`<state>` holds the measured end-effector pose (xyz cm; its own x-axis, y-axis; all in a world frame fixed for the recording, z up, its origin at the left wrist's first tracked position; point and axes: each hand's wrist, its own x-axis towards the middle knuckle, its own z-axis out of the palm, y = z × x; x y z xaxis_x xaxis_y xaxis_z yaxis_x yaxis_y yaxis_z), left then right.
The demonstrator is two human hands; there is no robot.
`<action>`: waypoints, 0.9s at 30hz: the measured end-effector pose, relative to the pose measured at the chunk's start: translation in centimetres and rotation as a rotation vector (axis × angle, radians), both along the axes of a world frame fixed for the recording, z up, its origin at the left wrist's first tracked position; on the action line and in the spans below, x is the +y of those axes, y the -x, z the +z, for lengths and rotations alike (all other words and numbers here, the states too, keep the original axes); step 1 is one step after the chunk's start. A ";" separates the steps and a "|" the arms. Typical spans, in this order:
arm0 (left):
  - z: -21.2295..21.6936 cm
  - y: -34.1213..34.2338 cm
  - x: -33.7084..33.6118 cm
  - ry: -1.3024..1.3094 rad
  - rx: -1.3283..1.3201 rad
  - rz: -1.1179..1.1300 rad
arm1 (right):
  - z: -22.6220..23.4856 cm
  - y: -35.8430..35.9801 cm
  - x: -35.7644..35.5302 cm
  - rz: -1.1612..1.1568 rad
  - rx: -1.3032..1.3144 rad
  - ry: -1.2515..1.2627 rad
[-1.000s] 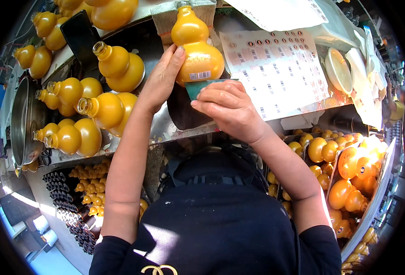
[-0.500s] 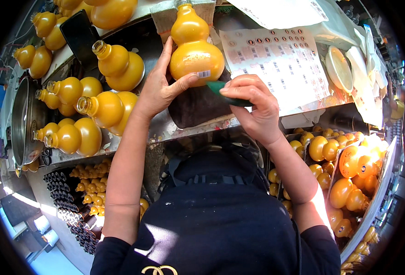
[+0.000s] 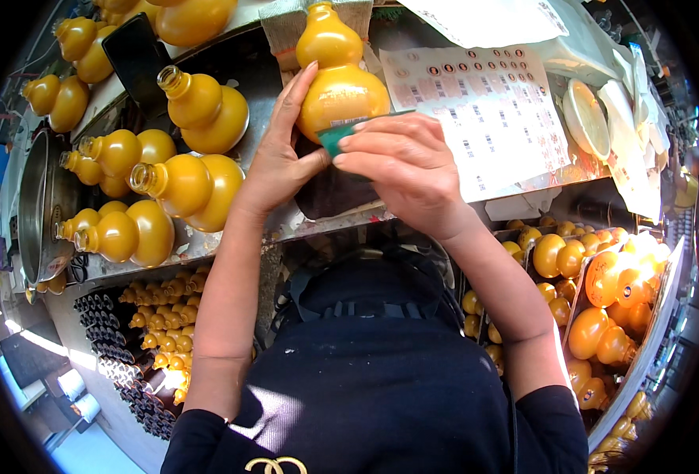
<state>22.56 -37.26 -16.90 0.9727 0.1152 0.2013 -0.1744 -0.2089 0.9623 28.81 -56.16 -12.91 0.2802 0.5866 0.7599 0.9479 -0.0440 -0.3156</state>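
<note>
A glossy orange-yellow gourd-shaped bottle [image 3: 343, 88] lies on the bench with its neck pointing away from me, the neck end resting on a greyish cloth-covered prop [image 3: 278, 35]. My left hand [image 3: 280, 166] grips its wide bulb from the left, fingers along the side and thumb near the base. In my right hand [image 3: 405, 164] is a flat green scraper [image 3: 333, 144], its edge against the lower bulb by a small barcode label [image 3: 344, 122]. The fingers partly cover the scraper. Beneath the bottle's base lies a dark pad [image 3: 325, 193].
A printed label sheet [image 3: 484, 118] and a pale bowl [image 3: 586, 118] lie to the right. Several gourd bottles [image 3: 207, 110] stand at left, near a dark phone [image 3: 136, 59] and a metal pan [image 3: 41, 209]. Crates of gourds [image 3: 594, 332] sit below the bench on both sides.
My right hand has moved left with the green scraper, turning it so its edge lies across the lower bulb. My left fingers have shifted slightly on the bottle.
</note>
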 end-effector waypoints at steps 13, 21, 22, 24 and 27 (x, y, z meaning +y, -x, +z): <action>-0.3 -0.3 -0.4 0.007 -0.012 0.055 | -0.6 1.1 0.2 0.042 0.011 0.045; -0.5 -0.5 -0.3 0.012 -0.027 0.044 | -1.6 0.3 0.5 0.001 -0.019 0.078; -0.5 -0.5 -0.2 -0.045 -0.015 0.035 | -1.6 0.3 0.4 0.009 -0.007 0.079; -0.6 -0.3 0.2 -0.160 0.008 0.019 | -1.4 0.4 0.2 0.018 0.050 0.088; 0.0 -0.3 -0.4 0.020 -0.016 0.008 | -2.1 1.2 -0.1 0.024 0.289 -0.069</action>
<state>22.87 -37.67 -16.89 0.9684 0.1267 0.2148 -0.1886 -0.1912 0.9633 27.58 -56.22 -15.01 0.4777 0.5453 0.6888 0.8188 0.0078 -0.5741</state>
